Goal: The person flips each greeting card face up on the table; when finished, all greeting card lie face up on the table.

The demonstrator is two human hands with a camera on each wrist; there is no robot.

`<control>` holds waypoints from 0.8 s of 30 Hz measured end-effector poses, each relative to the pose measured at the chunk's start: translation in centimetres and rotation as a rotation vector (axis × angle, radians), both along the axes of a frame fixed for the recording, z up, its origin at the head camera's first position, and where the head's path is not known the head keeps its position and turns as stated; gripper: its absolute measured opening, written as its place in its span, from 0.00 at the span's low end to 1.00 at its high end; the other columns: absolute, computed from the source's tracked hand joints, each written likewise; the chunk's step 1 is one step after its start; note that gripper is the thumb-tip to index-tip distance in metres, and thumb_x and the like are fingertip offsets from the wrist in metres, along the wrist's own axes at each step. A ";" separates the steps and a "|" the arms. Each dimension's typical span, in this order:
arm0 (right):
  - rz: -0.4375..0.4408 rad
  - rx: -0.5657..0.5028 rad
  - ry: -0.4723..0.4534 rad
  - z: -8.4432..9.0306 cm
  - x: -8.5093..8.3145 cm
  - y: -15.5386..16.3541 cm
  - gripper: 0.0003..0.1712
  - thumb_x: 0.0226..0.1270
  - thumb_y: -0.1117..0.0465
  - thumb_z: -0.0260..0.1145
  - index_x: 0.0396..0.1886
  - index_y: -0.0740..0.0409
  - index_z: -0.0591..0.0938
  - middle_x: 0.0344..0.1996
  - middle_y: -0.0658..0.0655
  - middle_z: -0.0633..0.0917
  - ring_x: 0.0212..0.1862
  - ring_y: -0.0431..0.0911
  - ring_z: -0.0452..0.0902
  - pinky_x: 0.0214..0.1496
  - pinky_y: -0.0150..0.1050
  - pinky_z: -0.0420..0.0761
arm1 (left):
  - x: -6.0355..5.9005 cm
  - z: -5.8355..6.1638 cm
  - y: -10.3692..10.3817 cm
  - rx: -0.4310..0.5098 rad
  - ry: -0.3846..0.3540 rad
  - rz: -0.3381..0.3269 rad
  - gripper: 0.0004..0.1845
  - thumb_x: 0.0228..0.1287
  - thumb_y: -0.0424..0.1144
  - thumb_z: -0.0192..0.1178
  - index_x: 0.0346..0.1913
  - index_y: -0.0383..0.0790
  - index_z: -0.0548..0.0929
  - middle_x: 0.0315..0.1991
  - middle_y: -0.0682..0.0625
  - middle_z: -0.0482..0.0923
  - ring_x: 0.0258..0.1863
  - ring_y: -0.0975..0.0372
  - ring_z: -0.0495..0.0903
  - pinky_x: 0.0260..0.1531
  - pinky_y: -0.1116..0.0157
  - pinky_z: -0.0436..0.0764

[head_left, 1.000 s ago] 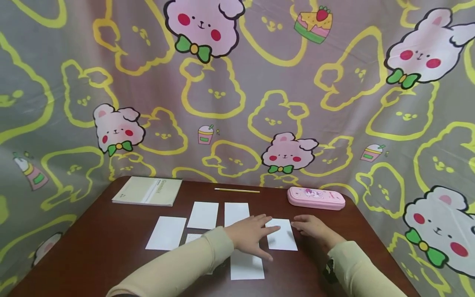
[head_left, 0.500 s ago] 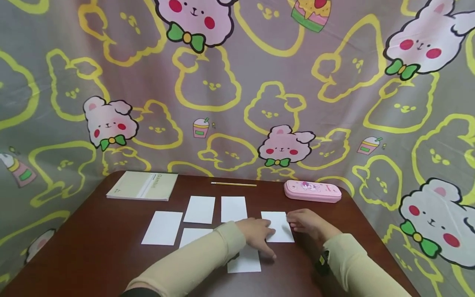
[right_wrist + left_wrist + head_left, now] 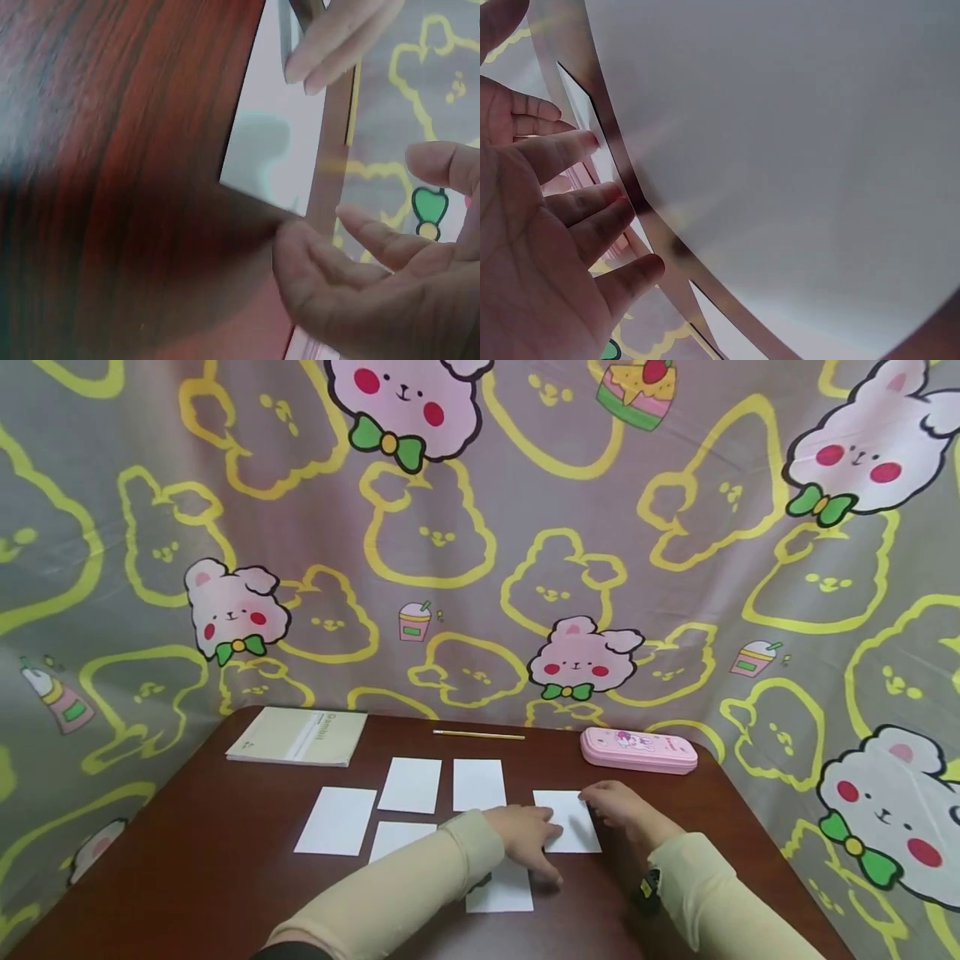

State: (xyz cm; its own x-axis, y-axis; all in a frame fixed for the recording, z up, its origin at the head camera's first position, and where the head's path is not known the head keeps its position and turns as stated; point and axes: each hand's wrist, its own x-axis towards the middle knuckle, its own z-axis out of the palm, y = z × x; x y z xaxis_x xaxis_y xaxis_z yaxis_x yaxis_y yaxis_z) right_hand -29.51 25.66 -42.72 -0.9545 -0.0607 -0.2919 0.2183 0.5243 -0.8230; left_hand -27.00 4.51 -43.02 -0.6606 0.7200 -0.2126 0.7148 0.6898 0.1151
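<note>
Several white cards lie on the dark brown table. In the head view my left hand (image 3: 522,839), fingers spread, rests at the left edge of the rightmost card (image 3: 573,827); its fingertips overlap that card. My right hand (image 3: 626,810) is at the same card's upper right corner with loosely bent fingers. In the right wrist view the right fingertips are beside the card's edge (image 3: 262,157), and the card looks flat. The left sleeve partly covers the lower middle card (image 3: 401,839), and the left hand covers part of the lower right card (image 3: 501,889).
A notebook (image 3: 296,737) lies at the back left of the table (image 3: 187,860). A pencil (image 3: 478,735) and a pink pencil case (image 3: 637,750) lie along the back edge. A patterned curtain (image 3: 450,568) hangs behind and beside the table.
My right hand has moved left and up to the rightmost card's corner. My left hand has shifted slightly right. The card appears almost unmoved among the others.
</note>
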 end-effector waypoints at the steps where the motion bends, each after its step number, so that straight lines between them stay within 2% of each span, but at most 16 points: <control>1: 0.012 -0.036 -0.016 -0.1 0.0 0.2 0.24 0.75 0.59 0.59 0.58 0.77 0.77 0.49 0.66 0.83 0.50 0.54 0.80 0.56 0.52 0.81 | 0.0 -0.1 0.0 -0.002 0.000 0.002 0.42 0.59 0.70 0.65 0.73 0.52 0.76 0.74 0.50 0.69 0.73 0.61 0.67 0.69 0.59 0.69; 6: 0.036 -0.308 -0.097 -0.3 0.0 1.4 0.26 0.79 0.60 0.54 0.63 0.80 0.70 0.46 0.63 0.85 0.44 0.48 0.82 0.51 0.44 0.83 | -0.2 -0.4 -0.1 0.004 -0.021 0.018 0.43 0.58 0.70 0.65 0.73 0.52 0.76 0.74 0.49 0.67 0.72 0.59 0.68 0.67 0.60 0.70; 9: 0.009 -0.394 -0.106 -0.4 0.1 1.8 0.26 0.81 0.60 0.52 0.65 0.79 0.67 0.50 0.66 0.80 0.46 0.49 0.83 0.54 0.45 0.83 | -0.3 -0.5 -0.1 0.016 -0.043 0.022 0.43 0.58 0.70 0.66 0.73 0.52 0.75 0.75 0.48 0.66 0.72 0.58 0.68 0.67 0.61 0.71; 12: -0.015 -0.431 -0.109 -0.5 0.0 2.0 0.27 0.82 0.60 0.52 0.68 0.78 0.63 0.55 0.70 0.72 0.49 0.51 0.82 0.58 0.47 0.82 | -0.5 -0.4 -0.1 0.024 -0.050 0.025 0.43 0.57 0.70 0.66 0.72 0.52 0.76 0.75 0.48 0.67 0.71 0.57 0.70 0.66 0.61 0.72; 14: -0.044 -0.443 -0.108 -0.5 -0.2 1.9 0.28 0.82 0.60 0.52 0.69 0.77 0.62 0.56 0.71 0.70 0.49 0.51 0.82 0.58 0.47 0.82 | -0.5 -0.4 -0.1 0.030 -0.049 0.027 0.42 0.57 0.69 0.66 0.72 0.52 0.77 0.74 0.47 0.68 0.70 0.57 0.71 0.65 0.61 0.73; 19: -0.089 -0.440 -0.117 -0.6 -0.7 1.9 0.29 0.81 0.60 0.53 0.70 0.77 0.62 0.50 0.68 0.76 0.44 0.49 0.82 0.52 0.41 0.84 | -0.5 -0.3 -0.1 0.041 -0.057 0.027 0.40 0.58 0.68 0.67 0.71 0.52 0.78 0.74 0.48 0.69 0.70 0.57 0.71 0.65 0.60 0.73; 24: -0.082 -0.439 -0.125 -0.8 -0.8 2.3 0.29 0.82 0.59 0.53 0.69 0.77 0.63 0.46 0.67 0.83 0.41 0.48 0.84 0.48 0.38 0.85 | -0.6 -0.4 0.0 0.043 -0.081 0.031 0.40 0.59 0.67 0.66 0.71 0.53 0.77 0.75 0.50 0.68 0.71 0.57 0.71 0.66 0.59 0.72</control>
